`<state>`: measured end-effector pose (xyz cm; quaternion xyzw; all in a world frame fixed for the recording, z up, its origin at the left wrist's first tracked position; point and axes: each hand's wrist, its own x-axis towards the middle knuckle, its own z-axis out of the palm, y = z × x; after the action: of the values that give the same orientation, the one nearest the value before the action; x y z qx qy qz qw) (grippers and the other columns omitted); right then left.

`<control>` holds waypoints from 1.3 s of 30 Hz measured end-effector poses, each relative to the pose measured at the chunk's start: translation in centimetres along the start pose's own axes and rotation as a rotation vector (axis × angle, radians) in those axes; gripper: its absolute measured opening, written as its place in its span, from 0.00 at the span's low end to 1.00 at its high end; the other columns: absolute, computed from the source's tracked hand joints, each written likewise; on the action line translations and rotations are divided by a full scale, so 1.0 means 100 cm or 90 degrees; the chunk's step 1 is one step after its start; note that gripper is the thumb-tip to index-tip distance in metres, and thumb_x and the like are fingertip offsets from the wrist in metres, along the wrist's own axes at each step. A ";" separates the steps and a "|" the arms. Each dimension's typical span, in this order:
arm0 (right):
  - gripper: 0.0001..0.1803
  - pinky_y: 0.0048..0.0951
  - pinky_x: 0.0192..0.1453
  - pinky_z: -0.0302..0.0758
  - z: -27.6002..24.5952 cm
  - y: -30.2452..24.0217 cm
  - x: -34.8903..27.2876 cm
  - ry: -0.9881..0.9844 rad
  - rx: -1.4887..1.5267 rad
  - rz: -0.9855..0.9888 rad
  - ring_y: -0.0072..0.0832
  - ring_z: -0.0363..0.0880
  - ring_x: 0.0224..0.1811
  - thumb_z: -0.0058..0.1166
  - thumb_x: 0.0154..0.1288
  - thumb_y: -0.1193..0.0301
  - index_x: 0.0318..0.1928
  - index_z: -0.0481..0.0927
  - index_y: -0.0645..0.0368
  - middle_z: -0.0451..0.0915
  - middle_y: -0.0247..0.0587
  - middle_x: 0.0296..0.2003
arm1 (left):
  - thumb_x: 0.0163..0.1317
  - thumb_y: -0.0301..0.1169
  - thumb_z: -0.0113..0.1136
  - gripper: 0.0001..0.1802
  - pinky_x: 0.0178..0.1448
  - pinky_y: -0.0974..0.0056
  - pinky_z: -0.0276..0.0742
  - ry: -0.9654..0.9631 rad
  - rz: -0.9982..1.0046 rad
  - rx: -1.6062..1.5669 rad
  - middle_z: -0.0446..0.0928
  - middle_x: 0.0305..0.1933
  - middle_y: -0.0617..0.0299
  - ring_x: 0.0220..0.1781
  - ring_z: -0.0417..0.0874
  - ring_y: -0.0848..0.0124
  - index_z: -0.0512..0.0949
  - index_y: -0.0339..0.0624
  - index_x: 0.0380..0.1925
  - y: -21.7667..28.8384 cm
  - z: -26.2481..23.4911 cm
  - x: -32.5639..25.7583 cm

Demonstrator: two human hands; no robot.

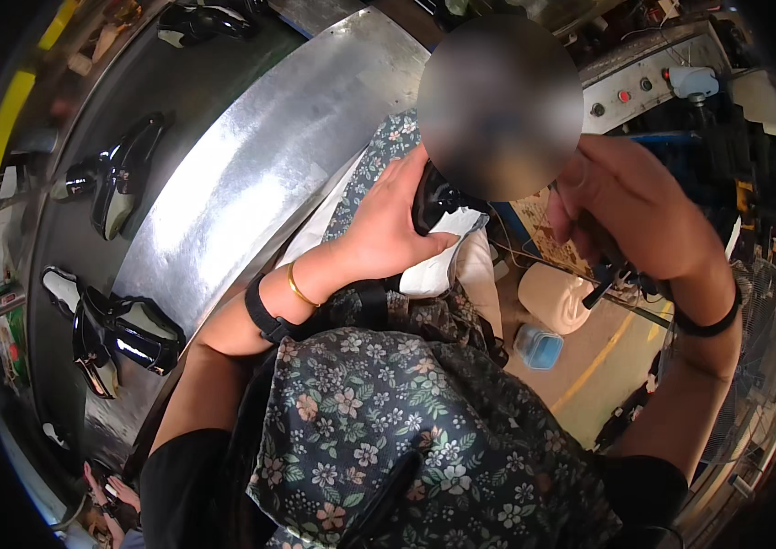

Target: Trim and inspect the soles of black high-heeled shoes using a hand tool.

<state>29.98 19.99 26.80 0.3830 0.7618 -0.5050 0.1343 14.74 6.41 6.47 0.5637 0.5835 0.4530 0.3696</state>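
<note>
My left hand (pixel 388 224) is wrapped round a glossy black thing (pixel 435 197), which looks like a patent shoe. The thumb presses a white cloth or paper piece (pixel 447 256) against its near side. A round blurred patch covers the far part of this thing and the fingertips. My right hand (pixel 639 206) is raised to the right of the patch, its fingers curled and the thumb bent in. Whatever those fingers pinch, if anything, is hidden. A floral apron (pixel 379 421) covers my lap, with white cloth between it and the bench.
A shiny metal ledge (pixel 251 137) runs along my left. Beyond it, a dark conveyor belt (pixel 196 87) carries several glossy black shoes (pixel 118 174). At right stand a switch panel (pixel 626 96), a fan (pixel 763 357) and a cream jug (pixel 552 297). Another person's hands (pixel 109 499) show at lower left.
</note>
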 end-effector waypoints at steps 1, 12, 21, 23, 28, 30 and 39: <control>0.31 0.29 0.24 0.73 0.002 0.007 0.005 0.007 -0.001 0.004 0.25 0.76 0.19 0.39 0.75 0.46 0.28 0.72 0.63 0.75 0.36 0.20 | 0.43 0.34 0.76 0.59 0.68 0.52 0.65 -0.007 0.002 -0.001 0.67 0.61 0.40 0.63 0.69 0.45 0.49 0.33 0.72 0.001 -0.003 0.003; 0.26 0.31 0.28 0.71 -0.007 0.015 0.018 -0.202 -0.223 0.068 0.31 0.75 0.21 0.42 0.77 0.54 0.31 0.73 0.65 0.74 0.41 0.20 | 0.44 0.33 0.75 0.58 0.70 0.52 0.63 -0.007 0.037 0.031 0.65 0.64 0.39 0.66 0.66 0.44 0.49 0.32 0.71 -0.004 0.003 0.010; 0.20 0.24 0.23 0.72 -0.017 0.041 0.075 -0.222 0.018 -0.045 0.20 0.73 0.17 0.50 0.72 0.52 0.33 0.75 0.57 0.77 0.32 0.22 | 0.45 0.32 0.77 0.60 0.71 0.55 0.61 0.065 -0.004 0.006 0.67 0.64 0.43 0.67 0.68 0.49 0.48 0.34 0.74 0.000 -0.018 -0.017; 0.23 0.23 0.25 0.74 -0.015 0.048 0.133 -0.126 0.004 -0.077 0.18 0.75 0.21 0.51 0.70 0.49 0.37 0.76 0.59 0.78 0.34 0.25 | 0.46 0.33 0.78 0.62 0.73 0.55 0.58 0.111 0.088 0.049 0.64 0.68 0.44 0.70 0.66 0.51 0.45 0.35 0.75 0.001 -0.031 -0.031; 0.16 0.49 0.51 0.75 0.094 0.099 0.316 0.331 -0.112 -0.186 0.55 0.78 0.43 0.53 0.63 0.62 0.44 0.76 0.62 0.80 0.57 0.40 | 0.39 0.35 0.77 0.61 0.70 0.52 0.63 0.253 0.138 0.099 0.68 0.64 0.42 0.66 0.70 0.46 0.51 0.29 0.72 0.030 -0.100 -0.038; 0.17 0.53 0.59 0.70 0.124 0.112 0.335 0.373 -0.167 -0.218 0.60 0.74 0.53 0.55 0.60 0.65 0.46 0.77 0.62 0.76 0.62 0.49 | 0.35 0.34 0.78 0.60 0.67 0.55 0.69 0.341 0.108 0.262 0.71 0.61 0.42 0.62 0.74 0.48 0.57 0.29 0.70 0.048 -0.138 -0.032; 0.13 0.26 0.54 0.75 0.018 0.198 0.139 0.351 0.360 -0.222 0.21 0.79 0.46 0.56 0.68 0.72 0.49 0.81 0.66 0.83 0.36 0.43 | 0.45 0.39 0.70 0.33 0.54 0.48 0.74 0.216 -0.112 0.684 0.75 0.45 0.45 0.50 0.76 0.48 0.75 0.36 0.52 -0.120 -0.151 0.023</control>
<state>34.50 28.53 4.56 0.3911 0.6543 -0.5876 -0.2715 -3.59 7.54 0.04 0.5412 0.8278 0.1443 -0.0321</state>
